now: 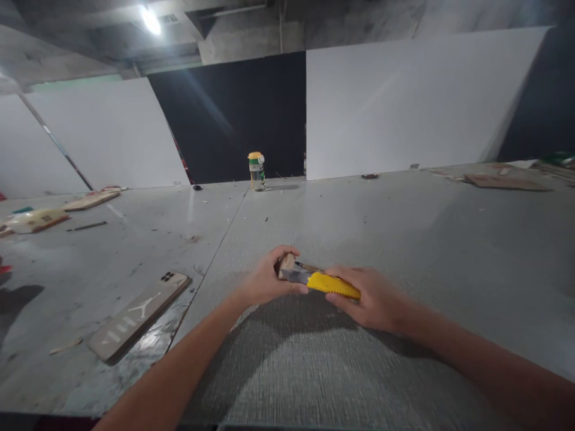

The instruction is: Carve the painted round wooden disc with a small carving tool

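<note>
Low over the middle of the table, my left hand (263, 280) is closed around a small light-brown block (287, 263) that looks like wood. My right hand (375, 299) grips a yellow utility knife (333, 285) by its handle. Its grey blade (296, 276) points left and meets or overlaps the near side of the block; the exact contact is too blurred to tell. Just behind the knife a thin dark-tipped stick-like piece (309, 266) runs between the hands. What holds that piece is hidden.
A phone in a beige case (139, 314) lies on the left, near a thin wooden stick (66, 346). A yellow-lidded bottle (257, 172) stands at the back by the black panel (238, 120). Flat boards (505, 181) lie far right; a plastic packet (36, 220) lies far left.
</note>
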A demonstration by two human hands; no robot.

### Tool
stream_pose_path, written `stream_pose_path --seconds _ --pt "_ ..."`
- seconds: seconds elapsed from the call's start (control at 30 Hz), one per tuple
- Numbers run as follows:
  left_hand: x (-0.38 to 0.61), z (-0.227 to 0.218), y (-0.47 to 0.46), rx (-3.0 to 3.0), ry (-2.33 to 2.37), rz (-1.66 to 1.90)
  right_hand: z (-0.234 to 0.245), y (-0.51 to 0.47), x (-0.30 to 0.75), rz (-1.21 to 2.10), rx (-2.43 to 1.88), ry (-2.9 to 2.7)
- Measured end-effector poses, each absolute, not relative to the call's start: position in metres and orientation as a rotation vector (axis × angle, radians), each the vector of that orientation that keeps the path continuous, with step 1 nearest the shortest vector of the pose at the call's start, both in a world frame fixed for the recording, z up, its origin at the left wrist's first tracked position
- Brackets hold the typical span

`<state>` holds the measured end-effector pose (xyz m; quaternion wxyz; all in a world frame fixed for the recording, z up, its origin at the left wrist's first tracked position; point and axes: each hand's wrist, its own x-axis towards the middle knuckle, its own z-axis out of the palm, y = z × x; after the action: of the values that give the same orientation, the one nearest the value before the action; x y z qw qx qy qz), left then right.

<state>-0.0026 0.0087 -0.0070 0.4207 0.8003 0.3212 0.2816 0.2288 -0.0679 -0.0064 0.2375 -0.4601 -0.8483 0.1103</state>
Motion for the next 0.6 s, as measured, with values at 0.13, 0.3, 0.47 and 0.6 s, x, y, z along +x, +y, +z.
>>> stream_pose_path --seconds 0.13,0.3,0.47,0.6 --pt "-0.0044 -0.0107 0.0122 2.121 0.809 0.738 -0.0072 -0.0664 0.2304 0.271 -1.229 -2.354" --pt "-0.0061 -0.0126 0.0133 2.125 0.845 0.750 -0.0060 -0.0670 0.2292 0.249 -1.270 -2.335" --pt "-0.0059 -0.0101 0.0126 2.107 0.874 0.718 -0.0088 -0.0652 0.2307 0.141 -1.271 -2.342" --pt "-0.0057 -0.0059 0.0110 2.078 0.895 0.672 -0.0113 -0.0634 0.2330 0.053 -1.266 -2.360"
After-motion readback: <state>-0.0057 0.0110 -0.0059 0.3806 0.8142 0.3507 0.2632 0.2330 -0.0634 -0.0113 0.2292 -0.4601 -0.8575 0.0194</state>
